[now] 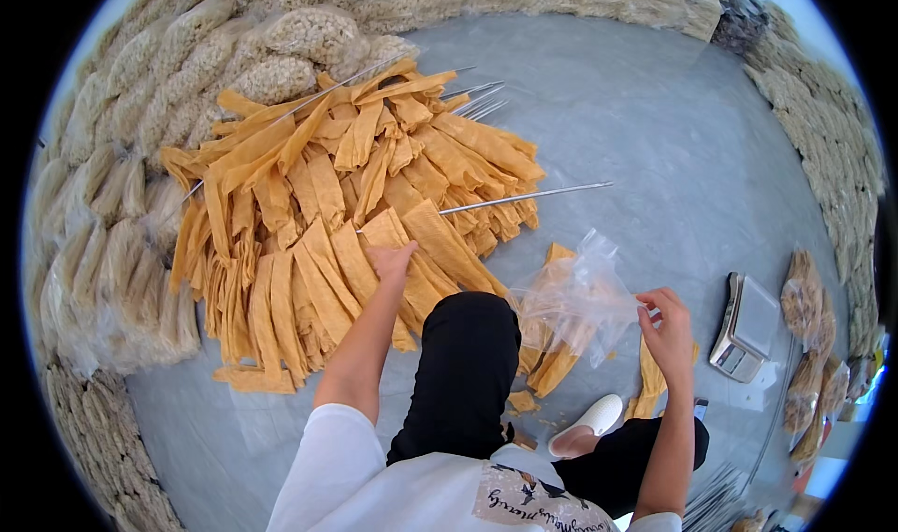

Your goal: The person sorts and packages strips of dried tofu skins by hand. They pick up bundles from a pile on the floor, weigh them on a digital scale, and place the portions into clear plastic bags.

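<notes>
A large heap of yellow-brown strips that look like tofu skin [271,307] lies on the floor ahead of me, many folded over thin metal rods. My left hand [391,261] reaches into the near side of the heap, its thumb against one strip and its other fingers partly hidden. One metal rod [524,196] sticks out to the right beyond that hand. At the right, my right hand [666,326] pinches the edge of a clear plastic bag [599,293]. Strips show through the bag; whether they are inside or under it, I cannot tell.
A flat scale [748,326] stands on the floor at the right, with filled bags [804,298] beyond it. Bagged pale bundles [187,73] are stacked along the left and back. Loose strips [650,382] lie near my white shoe [599,415]. More rods [716,499] lie at lower right.
</notes>
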{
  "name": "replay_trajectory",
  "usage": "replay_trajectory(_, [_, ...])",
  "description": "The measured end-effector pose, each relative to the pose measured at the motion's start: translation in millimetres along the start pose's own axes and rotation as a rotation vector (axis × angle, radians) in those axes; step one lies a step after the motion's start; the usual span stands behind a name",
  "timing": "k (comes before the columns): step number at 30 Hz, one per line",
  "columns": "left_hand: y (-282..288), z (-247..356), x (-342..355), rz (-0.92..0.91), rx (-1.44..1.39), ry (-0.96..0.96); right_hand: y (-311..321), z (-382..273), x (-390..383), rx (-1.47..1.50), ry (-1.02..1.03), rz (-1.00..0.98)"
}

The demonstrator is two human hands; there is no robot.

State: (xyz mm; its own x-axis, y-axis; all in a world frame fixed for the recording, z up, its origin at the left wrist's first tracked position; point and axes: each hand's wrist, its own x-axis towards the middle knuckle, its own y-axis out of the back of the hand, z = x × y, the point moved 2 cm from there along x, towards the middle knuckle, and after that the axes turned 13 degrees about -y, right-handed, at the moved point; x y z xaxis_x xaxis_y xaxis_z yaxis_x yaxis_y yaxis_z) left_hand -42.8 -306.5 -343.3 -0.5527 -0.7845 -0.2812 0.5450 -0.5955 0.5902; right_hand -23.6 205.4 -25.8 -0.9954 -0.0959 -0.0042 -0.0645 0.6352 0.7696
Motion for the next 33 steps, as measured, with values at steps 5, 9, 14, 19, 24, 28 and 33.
replay_trajectory(5, [2,70,-77,-0.065,-0.442,-0.354,11,13,-15,-0.029,-0.056,0.049])
replay_trajectory(9, [24,91,-114,0.068,-0.340,-0.480,9,14,-17,-0.022,-0.021,0.044])
replay_trajectory(14, [23,125,-143,0.043,-0.357,-0.666,6,24,-20,-0.084,-0.018,0.034])
replay_trajectory(19, [22,155,-155,-0.082,-0.318,-0.883,2,28,-25,-0.090,-0.023,0.009])
replay_trajectory(24, [26,196,-178,-0.309,-0.104,-0.984,-3,23,-32,-0.161,0.041,-0.041])
replay_trajectory(28, [34,267,-235,-0.495,-0.113,-1.334,-7,23,-35,-0.217,0.074,-0.130])
replay_trajectory(33, [40,331,-284,-0.708,-0.264,-1.460,-6,20,-38,-0.156,0.048,-0.175])
